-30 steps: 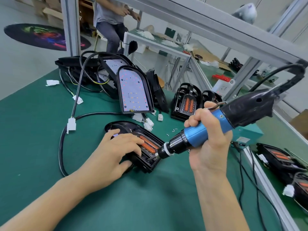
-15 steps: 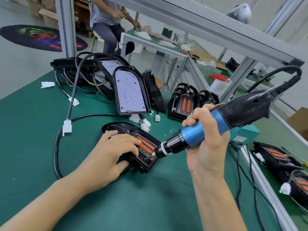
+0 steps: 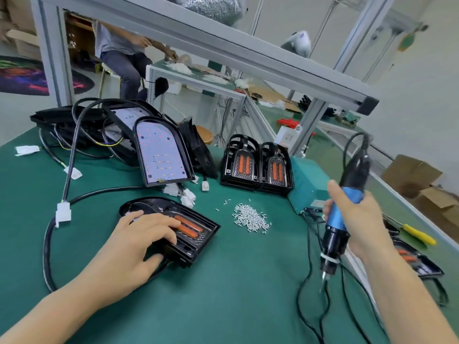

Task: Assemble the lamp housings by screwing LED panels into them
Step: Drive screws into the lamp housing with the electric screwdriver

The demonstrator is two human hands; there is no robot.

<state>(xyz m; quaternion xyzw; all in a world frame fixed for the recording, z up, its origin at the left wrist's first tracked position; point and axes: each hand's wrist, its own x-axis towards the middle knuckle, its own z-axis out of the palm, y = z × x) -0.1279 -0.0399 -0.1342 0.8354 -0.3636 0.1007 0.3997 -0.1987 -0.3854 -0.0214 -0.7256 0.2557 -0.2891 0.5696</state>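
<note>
A black lamp housing (image 3: 196, 235) with two orange strips lies flat on the green table. My left hand (image 3: 139, 242) grips its near left side, fingers over the top and thumb against the front edge. My right hand (image 3: 352, 219) holds a blue and black electric screwdriver (image 3: 340, 219) upright at the right, bit pointing down above the table, well away from the housing. A heap of small silver screws (image 3: 250, 217) lies between the two hands. A housing with a white LED panel (image 3: 161, 152) leans behind.
Two black housings (image 3: 255, 165) with orange strips stand upright at the back. Black cables (image 3: 72, 155) with white connectors loop at the left. A teal box (image 3: 308, 187) sits right, with more housings (image 3: 412, 259) and a yellow-handled tool (image 3: 417, 234). A person sits beyond the aluminium frame (image 3: 223, 48).
My right hand has pulled the screwdriver off the housing and swung it right and upright, uncovering the screw heap. My left hand stays on the housing. The camera has tilted up.
</note>
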